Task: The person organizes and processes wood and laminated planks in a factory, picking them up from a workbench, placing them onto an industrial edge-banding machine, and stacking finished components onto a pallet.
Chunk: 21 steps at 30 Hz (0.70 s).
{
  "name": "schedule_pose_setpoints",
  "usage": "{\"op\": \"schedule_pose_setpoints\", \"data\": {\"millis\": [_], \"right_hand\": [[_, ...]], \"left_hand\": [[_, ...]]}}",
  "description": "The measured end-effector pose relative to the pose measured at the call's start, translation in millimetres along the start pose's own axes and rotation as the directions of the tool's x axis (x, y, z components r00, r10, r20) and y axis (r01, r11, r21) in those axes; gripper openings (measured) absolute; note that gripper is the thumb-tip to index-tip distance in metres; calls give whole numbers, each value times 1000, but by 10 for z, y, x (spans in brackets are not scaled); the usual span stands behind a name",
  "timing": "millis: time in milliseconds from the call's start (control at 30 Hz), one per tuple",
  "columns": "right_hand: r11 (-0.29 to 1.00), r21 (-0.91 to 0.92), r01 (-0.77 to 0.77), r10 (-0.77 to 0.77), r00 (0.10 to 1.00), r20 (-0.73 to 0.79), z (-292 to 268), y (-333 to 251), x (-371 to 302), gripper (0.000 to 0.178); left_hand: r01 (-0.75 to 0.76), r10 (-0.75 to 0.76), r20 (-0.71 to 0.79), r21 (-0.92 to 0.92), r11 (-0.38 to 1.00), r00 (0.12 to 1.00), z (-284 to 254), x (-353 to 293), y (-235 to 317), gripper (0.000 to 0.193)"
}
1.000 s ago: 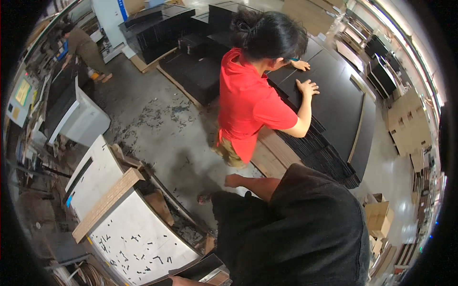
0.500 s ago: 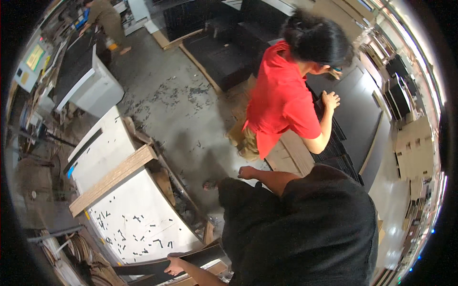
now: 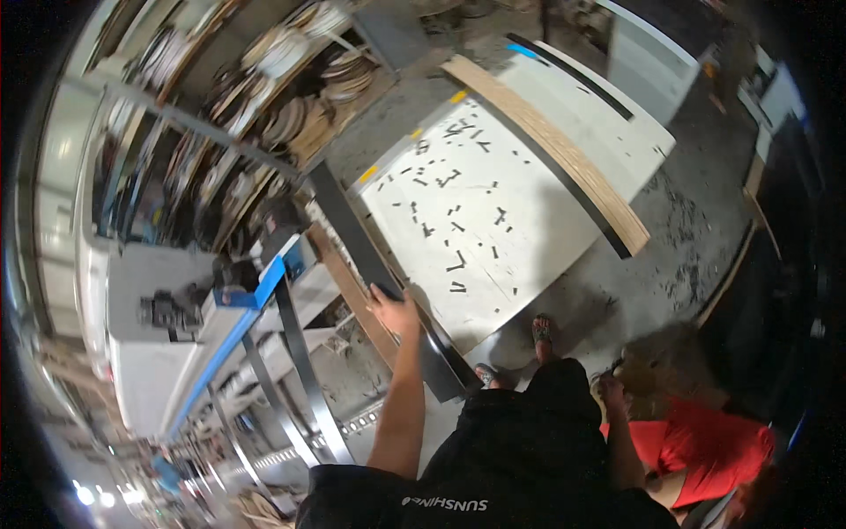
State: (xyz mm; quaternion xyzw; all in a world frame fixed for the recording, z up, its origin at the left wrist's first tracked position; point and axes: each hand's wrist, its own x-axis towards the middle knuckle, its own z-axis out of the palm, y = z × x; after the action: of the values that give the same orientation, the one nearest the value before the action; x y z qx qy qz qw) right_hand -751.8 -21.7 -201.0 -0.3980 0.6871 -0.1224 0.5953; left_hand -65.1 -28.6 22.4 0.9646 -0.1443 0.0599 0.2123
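Note:
My left hand [image 3: 394, 310] is closed on the edge of a long, narrow dark board [image 3: 352, 231], with its fingers over the top face. The board lies along the near side of a white-topped table [image 3: 538, 225]. My right hand [image 3: 610, 388] hangs low by my right side, near a co-worker in a red shirt [image 3: 705, 450]. In dim light its fingers look curled in, and I see nothing in them. Across the white table lies a wood-grain board [image 3: 551, 145] with a black edge. Many small black offcuts [image 3: 456, 261] are scattered on the tabletop.
To the left stands a machine with a blue rail [image 3: 216, 353] and dark strips [image 3: 304, 370] hanging off it. A brown board [image 3: 352, 291] runs beside the dark one. Shelves with coiled edging rolls [image 3: 291, 44] are behind. Black scraps litter the floor [image 3: 670, 220].
My view has swung left toward the table and machine. My left hand stays on the dark board. The co-worker in red now appears at the lower right.

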Motion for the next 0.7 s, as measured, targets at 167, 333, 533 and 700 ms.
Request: {"op": "schedule_pose_setpoints", "data": {"millis": [167,333,533,700], "right_hand": [[808,-519,279,-184,956,227,-303,133,68,33],[841,-458,288,-163,942,292,-450,-30,553,28],[383,-624,681,-382,732,564,-248,-888,670,14],[990,-125,-68,84,988,127,274,-1552,756,16]], "left_hand": [[21,-22,-4,-46,999,1000,339,-24,-244,98],[126,-133,-53,-114,985,990,422,-125,-194,105],[245,-248,69,52,968,966,315,34,-93,118],[351,-353,66,44,935,933,318,73,-152,116]]}}
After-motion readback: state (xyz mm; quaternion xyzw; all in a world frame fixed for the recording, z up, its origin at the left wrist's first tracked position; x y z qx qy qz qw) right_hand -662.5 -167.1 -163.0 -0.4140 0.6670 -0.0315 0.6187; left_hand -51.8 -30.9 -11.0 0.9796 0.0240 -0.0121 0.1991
